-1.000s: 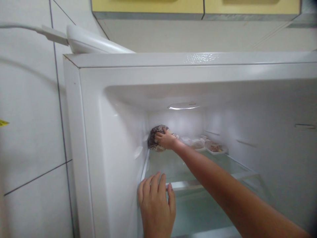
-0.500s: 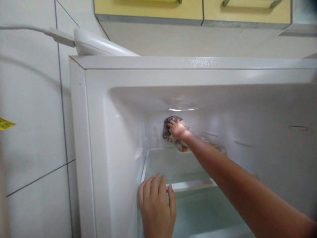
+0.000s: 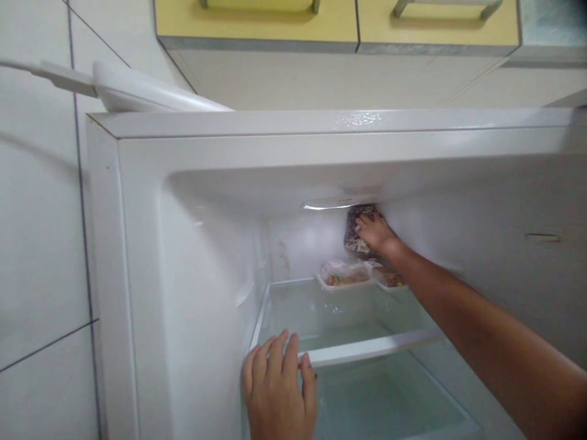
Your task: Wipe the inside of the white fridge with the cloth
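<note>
Deep inside the white fridge [image 3: 183, 244], my right hand [image 3: 373, 231] grips a dark patterned bag [image 3: 355, 235] near the back wall, above the glass shelf [image 3: 321, 311]. Two clear-wrapped trays of brownish food lie at the back of that shelf: one tray [image 3: 346, 275] shows fully, and the other tray [image 3: 389, 278] is just below my right wrist. My left hand [image 3: 279, 385] rests at the front left of the shelf edge, its fingers extended and slightly apart, holding nothing.
A lower glass shelf [image 3: 380, 391] lies beneath the upper one. Yellow drawers [image 3: 261, 21] with metal handles stand beyond the fridge. A white rounded part [image 3: 151, 91] with a grey strip sticks out behind its frame, over floor tiles [image 3: 36, 244].
My right hand has moved right with the dark bag, and the two food trays now show more clearly. The view has shifted slightly; my left hand stays at the shelf edge.
</note>
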A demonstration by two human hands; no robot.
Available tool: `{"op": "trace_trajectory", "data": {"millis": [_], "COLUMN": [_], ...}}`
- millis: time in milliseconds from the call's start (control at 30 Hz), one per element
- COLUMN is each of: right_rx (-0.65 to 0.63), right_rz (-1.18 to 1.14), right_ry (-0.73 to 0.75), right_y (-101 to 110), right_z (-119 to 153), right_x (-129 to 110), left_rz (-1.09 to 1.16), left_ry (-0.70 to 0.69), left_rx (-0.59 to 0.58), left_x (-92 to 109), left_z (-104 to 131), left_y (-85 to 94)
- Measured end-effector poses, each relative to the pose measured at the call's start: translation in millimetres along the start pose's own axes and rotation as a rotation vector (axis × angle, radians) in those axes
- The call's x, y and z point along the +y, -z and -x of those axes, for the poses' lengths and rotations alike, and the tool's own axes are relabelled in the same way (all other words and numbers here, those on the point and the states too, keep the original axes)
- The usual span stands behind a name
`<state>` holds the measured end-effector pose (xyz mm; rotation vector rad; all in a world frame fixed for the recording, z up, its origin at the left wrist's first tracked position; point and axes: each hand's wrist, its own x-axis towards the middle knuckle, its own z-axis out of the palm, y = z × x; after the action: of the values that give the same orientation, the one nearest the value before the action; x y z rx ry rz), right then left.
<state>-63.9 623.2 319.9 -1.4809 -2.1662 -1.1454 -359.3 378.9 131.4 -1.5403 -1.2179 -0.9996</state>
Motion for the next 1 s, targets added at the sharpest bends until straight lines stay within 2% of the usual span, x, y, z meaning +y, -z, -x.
{"op": "trace_trajectory", "data": {"millis": [100, 200, 400, 600, 767, 867, 1000], "right_rx": [0.03, 0.047, 0.092, 0.105, 0.105, 0.097, 0.116], "right_rz": [-0.012, -0.006, 0.067, 0.098, 0.146, 0.14, 0.15], "right_ry": [-0.07, -0.13, -0.249, -0.371, -0.351, -0.348, -0.371], "right_y": [3.0, 15.6, 67.9, 118.9, 150.5, 160.0, 156.2], "right_z": [1.5, 11.4, 61.5, 130.3, 206.6, 255.1, 302.4], "right_x": [-3.3, -5.6, -7.8, -15.9, -23.5, -34.5, -47.8], "left_rz": [-0.015, -0.022, -0.012, 0.01, 0.046, 0.032, 0.032], "left_ry": [-0.014, -0.031, -0.003, 0.016, 0.054, 0.052, 0.057], "left_rx": [0.01, 0.014, 0.029, -0.005, -0.038, -0.045, -0.045], "left_x": [-2.2, -1.7, 2.9, 3.7, 5.1, 5.0, 4.6], "left_z": [0.1, -2.5, -13.1, -18.5, -18.8, -18.7, -18.3], "left_y": [-0.6, 2.2, 13.7, 21.9, 25.4, 25.9, 25.7]}}
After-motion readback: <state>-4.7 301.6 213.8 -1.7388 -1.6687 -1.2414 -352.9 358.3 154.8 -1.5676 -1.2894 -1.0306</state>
